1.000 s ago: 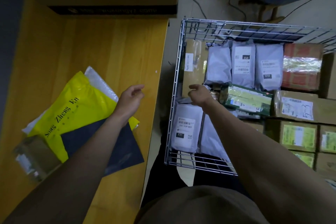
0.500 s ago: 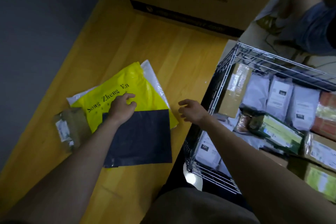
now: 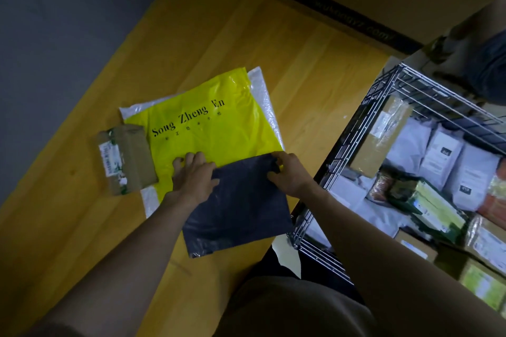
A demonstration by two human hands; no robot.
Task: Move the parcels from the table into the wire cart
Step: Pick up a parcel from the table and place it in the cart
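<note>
Gripping the dark bag by its far corners, left hand and right hand curl fingers round its edge to lift it toward the cart.

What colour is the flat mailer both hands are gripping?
Dark navy, near black, plain; the dark mailer shows best in the head view.

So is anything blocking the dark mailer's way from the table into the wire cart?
Nothing visible. Both hands, left hand and right hand, hold the dark mailer atop the pile; the wire cart is alongside, top open.
</note>
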